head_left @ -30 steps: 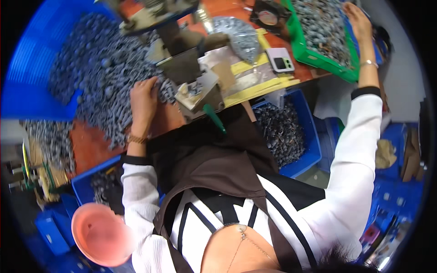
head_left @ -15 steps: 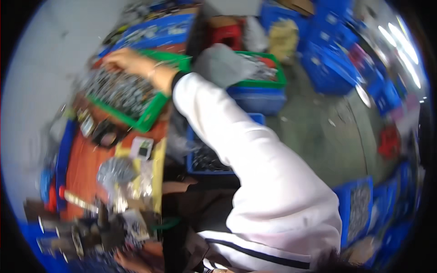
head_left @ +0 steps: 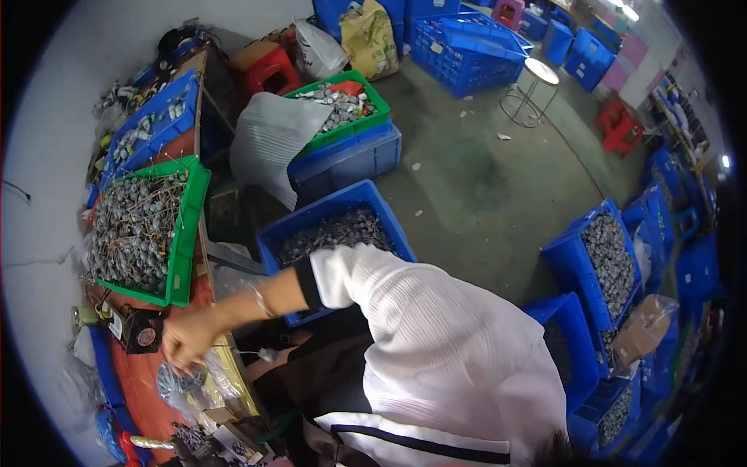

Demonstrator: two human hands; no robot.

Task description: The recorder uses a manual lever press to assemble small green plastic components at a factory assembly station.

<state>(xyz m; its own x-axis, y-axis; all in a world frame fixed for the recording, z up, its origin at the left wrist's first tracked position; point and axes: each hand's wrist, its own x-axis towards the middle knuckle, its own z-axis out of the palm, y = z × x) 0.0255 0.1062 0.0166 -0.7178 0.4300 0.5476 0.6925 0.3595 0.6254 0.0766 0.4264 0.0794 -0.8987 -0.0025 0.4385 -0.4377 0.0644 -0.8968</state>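
My right hand [head_left: 191,340] reaches in from the right over the reddish work table, fingers curled downward and slightly blurred. What they hold, if anything, is hidden. Just beneath the fingertips lies a clear plastic bag of grey parts [head_left: 179,381]. A small grey part on a thin wire [head_left: 267,355] shows below my forearm; I cannot tell what bears it. Beyond the hand, a green tray [head_left: 180,261] is heaped with grey parts on wires. Beside my knuckles is a black box with a round fan [head_left: 144,331]. My left hand is out of view.
A blue crate of dark parts [head_left: 389,218] stands beside the table. Behind it, a green tray [head_left: 373,97] rests on a blue bin [head_left: 350,163]. Blue crates [head_left: 572,241] line the right side. A round stool [head_left: 541,71] stands on the floor.
My right hand has left the far green tray and come back nearer, above the plastic bag. My view has swung to the right, and my left hand has gone out of sight.
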